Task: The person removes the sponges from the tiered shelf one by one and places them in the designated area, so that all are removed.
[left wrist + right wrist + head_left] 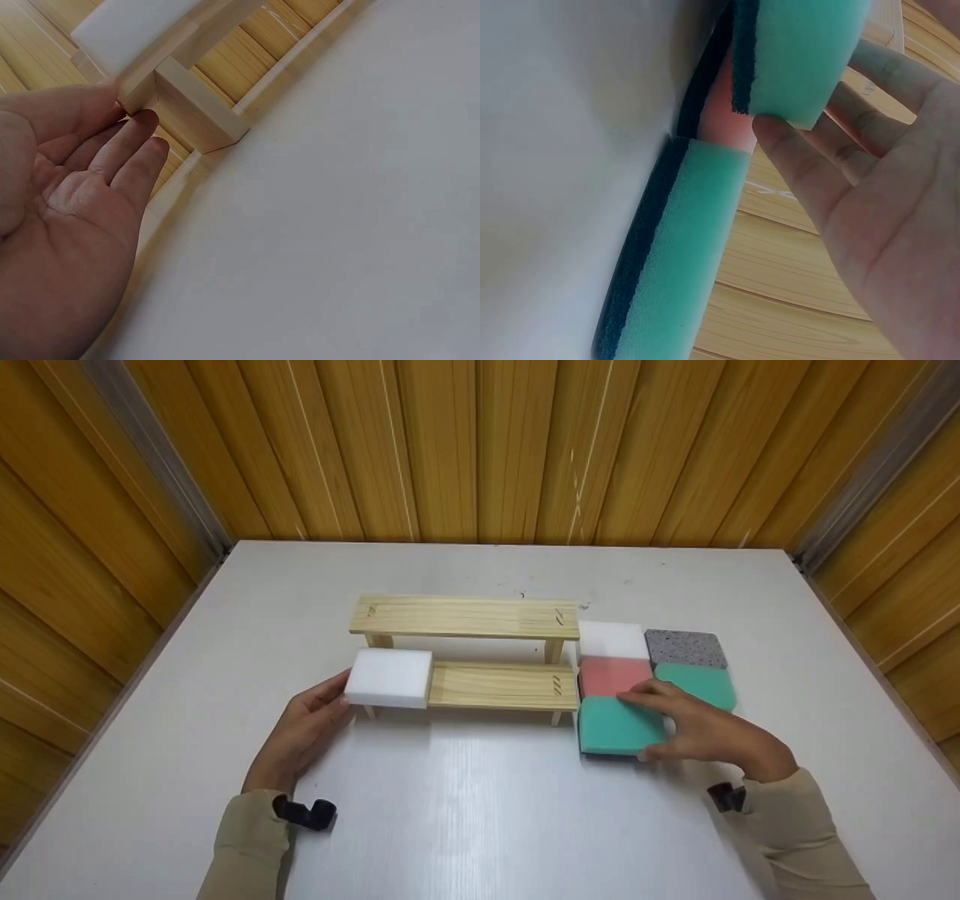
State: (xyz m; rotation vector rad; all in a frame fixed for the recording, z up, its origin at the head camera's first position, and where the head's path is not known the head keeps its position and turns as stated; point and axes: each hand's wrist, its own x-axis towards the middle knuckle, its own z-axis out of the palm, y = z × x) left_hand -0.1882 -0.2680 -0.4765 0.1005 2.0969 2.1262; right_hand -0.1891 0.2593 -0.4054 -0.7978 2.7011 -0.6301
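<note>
A two-step wooden stand (495, 686) stands mid-table. On the left end of its lower step lies a white sponge block (388, 678). My left hand (304, 727) is at that end, its thumb and fingertips touching the step's edge beside the block. The left wrist view shows the palm (82, 217) facing the camera and the fingers mostly extended. To the right of the stand, my right hand (701, 735) pinches a green sponge (619, 727) with a dark scouring side between thumb and fingers. In the right wrist view this sponge (802, 60) overlaps a pink sponge (724, 116).
Beside the stand's right end are grouped a white block (611, 640), a pink sponge (611, 676), a speckled grey block (686, 649) and another green sponge (697, 684). Wood-patterned panels (480, 450) border the white table (465, 810). Both wrists carry small black devices.
</note>
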